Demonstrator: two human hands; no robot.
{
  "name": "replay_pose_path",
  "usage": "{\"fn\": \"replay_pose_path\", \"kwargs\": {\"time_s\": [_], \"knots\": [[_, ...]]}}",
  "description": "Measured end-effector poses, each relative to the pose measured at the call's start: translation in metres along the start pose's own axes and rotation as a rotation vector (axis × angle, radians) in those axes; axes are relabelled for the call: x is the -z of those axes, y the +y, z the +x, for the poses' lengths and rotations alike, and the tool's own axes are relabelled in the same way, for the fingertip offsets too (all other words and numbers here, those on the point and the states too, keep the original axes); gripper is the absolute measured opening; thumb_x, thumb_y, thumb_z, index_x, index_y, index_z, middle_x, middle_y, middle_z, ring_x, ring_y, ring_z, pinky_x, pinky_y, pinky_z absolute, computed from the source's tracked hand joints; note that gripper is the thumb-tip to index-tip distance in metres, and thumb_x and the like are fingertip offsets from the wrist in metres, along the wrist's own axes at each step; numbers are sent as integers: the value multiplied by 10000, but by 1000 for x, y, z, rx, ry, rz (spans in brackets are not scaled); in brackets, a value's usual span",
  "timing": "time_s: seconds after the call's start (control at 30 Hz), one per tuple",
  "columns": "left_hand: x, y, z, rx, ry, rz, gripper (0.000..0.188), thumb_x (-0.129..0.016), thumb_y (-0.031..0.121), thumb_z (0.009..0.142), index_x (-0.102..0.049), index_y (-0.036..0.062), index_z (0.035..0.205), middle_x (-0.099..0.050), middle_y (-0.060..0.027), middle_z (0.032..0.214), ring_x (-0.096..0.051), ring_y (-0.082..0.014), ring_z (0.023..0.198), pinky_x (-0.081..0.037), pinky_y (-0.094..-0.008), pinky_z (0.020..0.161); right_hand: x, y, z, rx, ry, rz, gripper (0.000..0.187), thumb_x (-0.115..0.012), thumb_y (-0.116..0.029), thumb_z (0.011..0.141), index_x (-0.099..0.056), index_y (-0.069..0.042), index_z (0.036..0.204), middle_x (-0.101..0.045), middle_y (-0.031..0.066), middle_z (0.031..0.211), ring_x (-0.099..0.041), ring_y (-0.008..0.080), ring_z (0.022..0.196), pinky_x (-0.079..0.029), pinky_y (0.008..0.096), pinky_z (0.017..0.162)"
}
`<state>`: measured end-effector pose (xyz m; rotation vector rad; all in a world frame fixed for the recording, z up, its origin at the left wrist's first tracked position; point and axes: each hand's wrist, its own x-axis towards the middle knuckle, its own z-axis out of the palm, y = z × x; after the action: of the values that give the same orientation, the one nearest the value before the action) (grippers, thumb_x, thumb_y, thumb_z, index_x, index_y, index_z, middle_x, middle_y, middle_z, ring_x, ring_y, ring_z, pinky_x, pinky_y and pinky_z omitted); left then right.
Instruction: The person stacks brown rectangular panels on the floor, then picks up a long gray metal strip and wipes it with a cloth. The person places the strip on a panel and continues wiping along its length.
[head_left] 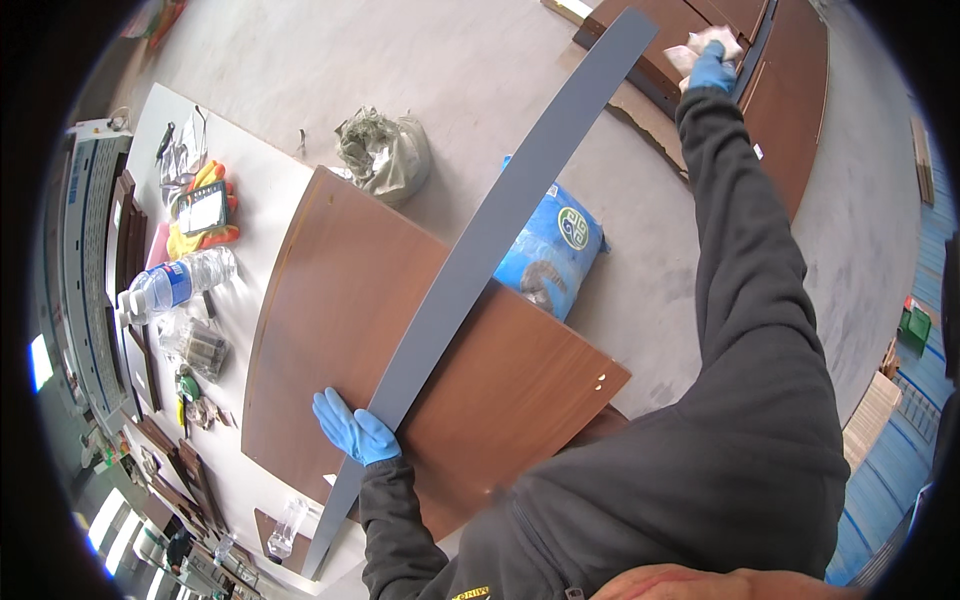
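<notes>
A long narrow grey board (480,215) runs diagonally from the lower left to the top right, across a wide brown wood panel (340,260). My left hand (357,430), in a blue glove, lies at the lower part of the grey board with its fingers stretched out past the board's left edge. My right arm reaches far out to the upper right. There my right hand (712,70), also gloved in blue, is closed on a crumpled white cloth (722,42), to the right of the grey board's far end.
A white table (255,150) on the left bears a phone-like device (203,208), orange-yellow gloves (185,243) and plastic bottles (180,282). A grey-green sack (385,155) and a blue bag (555,250) stand beyond the panel. More brown panels (785,110) lie at the upper right.
</notes>
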<state>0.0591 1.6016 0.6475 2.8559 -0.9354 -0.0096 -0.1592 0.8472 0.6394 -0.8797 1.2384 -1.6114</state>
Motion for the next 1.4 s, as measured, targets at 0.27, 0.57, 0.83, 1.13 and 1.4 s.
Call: {"fn": "replay_pose_path", "kwargs": {"time_s": [0.27, 0.57, 0.83, 1.13, 1.4], "knots": [[5, 5, 1, 19, -24, 5, 697, -322, 484, 1109, -439, -5, 1592, -398, -251, 1659, -353, -439, 1540, -234, -540, 1271, 18, 15, -207, 113, -1516, 70, 358, -666, -234, 935, -648, -132, 1279, -626, 128, 1364, -582, 310, 1304, -438, 502, 1133], [4, 4, 0, 11, -26, -14, 677, -331, 454, 1107, -446, -15, 1581, -392, -265, 1655, -346, -450, 1538, -234, -555, 1268, -38, 50, 15, 1022, -746, -1336, 423, -591, -380, 1018, -669, -85, 1311, -740, 141, 1172, -693, 295, 1094, -562, 466, 915], [1, -2, 2, 38, -51, 7, 701, -360, 463, 1076, -419, 5, 1603, -355, -256, 1681, -279, -444, 1575, -163, -552, 1284, 13, 18, 65, 248, -964, -1155, 590, -550, -520, 1031, -607, -7, 1316, -615, 213, 1278, -583, 322, 1179, -462, 384, 990], [5, -3, 0, 62, -7, -20, 686, -424, 446, 1042, -445, 36, 1591, -369, -264, 1667, -305, -464, 1557, -193, -570, 1273, -63, -41, -97, -128, -488, -739, 616, -621, -587, 1013, -742, 14, 1074, -678, 55, 837, -656, 186, 696, -536, 339, 631], [8, -3, -3, 90, 39, -64, 670, -495, 429, 1014, -470, 81, 1587, -388, -230, 1668, -307, -455, 1559, -205, -585, 1270, -196, 44, -367, -993, -1193, 116, 604, -507, -474, 1110, -506, -12, 1499, -631, 177, 1431, -658, 293, 1253, -564, 416, 1055]]}}
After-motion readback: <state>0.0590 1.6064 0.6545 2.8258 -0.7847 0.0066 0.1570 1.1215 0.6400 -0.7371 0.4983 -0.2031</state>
